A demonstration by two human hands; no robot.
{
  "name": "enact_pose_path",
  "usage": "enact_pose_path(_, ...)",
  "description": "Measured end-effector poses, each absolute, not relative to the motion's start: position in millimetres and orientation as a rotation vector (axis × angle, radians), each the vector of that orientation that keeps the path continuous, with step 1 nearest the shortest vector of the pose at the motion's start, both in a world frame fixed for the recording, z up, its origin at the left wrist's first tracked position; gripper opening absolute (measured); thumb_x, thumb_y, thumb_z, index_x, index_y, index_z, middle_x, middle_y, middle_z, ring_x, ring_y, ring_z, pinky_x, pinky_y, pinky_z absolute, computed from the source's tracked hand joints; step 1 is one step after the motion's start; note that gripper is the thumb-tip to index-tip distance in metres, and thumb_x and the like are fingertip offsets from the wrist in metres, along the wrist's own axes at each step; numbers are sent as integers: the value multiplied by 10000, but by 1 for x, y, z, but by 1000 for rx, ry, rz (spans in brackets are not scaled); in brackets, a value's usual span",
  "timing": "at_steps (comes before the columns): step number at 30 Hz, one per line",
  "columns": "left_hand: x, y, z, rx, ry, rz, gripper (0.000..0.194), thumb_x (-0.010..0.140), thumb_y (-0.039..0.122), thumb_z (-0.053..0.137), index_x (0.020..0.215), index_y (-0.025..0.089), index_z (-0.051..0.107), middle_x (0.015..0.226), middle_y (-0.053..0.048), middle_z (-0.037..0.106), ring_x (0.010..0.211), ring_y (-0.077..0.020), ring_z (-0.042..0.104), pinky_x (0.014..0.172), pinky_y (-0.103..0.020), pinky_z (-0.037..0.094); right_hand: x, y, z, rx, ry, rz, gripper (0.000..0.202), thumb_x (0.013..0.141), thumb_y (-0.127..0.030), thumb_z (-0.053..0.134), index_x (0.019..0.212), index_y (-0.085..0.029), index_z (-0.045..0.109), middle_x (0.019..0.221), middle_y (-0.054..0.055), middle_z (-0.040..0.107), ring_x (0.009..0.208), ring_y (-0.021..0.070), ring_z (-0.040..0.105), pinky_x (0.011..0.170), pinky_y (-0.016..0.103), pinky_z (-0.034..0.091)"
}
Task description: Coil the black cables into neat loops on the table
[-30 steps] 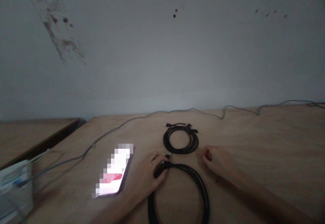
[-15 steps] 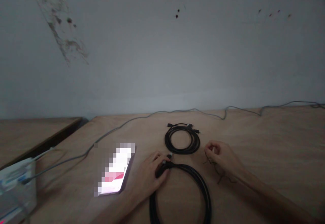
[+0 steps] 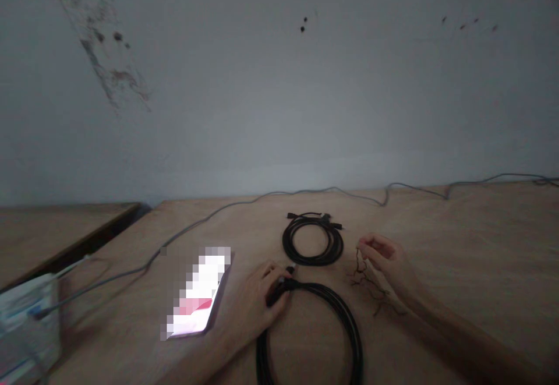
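Head view: a left hand (image 3: 259,297) curls around the plug ends of a black coiled cable (image 3: 355,341), whose loop runs toward the viewer and off the bottom edge. The right hand (image 3: 371,251) pinches thin brown strands (image 3: 358,267) at fingertips nearly together; they hang below, trailing rightward along the table (image 3: 471,245). A second coil (image 3: 336,246) lies beyond (a phone (image 3: 205,289), screen pixelated, lies left).
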State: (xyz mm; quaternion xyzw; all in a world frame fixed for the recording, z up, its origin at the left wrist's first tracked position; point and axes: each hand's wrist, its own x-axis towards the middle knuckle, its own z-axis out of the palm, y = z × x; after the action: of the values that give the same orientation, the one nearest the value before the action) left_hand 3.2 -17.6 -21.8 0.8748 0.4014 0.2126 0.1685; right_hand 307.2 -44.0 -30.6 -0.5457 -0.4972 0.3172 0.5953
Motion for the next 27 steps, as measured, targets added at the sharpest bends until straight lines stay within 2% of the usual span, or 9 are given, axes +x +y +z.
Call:
enact_pose_path(8,2,-16,-24,2494,1139,611,260,895,194,630,1134,292,663,1168,-21,654,1080,-252,635,938,-382,492,307,-46,-24,-1282,-1082,759,290,714,-477,766,701,-209,657,650,8,630,525,123,519,449,226,336)
enact_pose_path(13,3,-16,-23,2490,1141,593,261,896,193,626,1139,281,663,1172,-29,653,1091,-252,634,950,-387,493,312,-44,-30,-1301,-1070,920,266,737,-447,732,689,-197,655,606,4,623,434,79,414,394,205,276)
enact_pose_path(18,2,-17,-21,2503,1131,578,278,909,215,618,1174,290,651,1174,-28,649,1107,-252,627,958,-388,490,315,-42,-38,-1344,-1050,1064,233,780,-388,666,672,-183,654,623,18,649,405,65,381,348,180,234)
enact_pose_path(22,1,-16,-23,2505,1123,591,265,913,227,616,1169,286,649,1185,-33,644,1106,-254,625,960,-392,488,314,-44,-31,-1309,-978,1144,284,771,-427,689,639,-181,634,585,5,616,384,61,341,329,184,229)
enact_pose_path(27,2,-17,-21,2493,1129,583,248,901,228,622,1142,275,664,1166,-39,651,1077,-259,635,957,-399,493,312,-50,-10,-1197,-850,1209,228,713,-384,756,668,-196,636,617,-14,615,441,73,447,352,180,284)
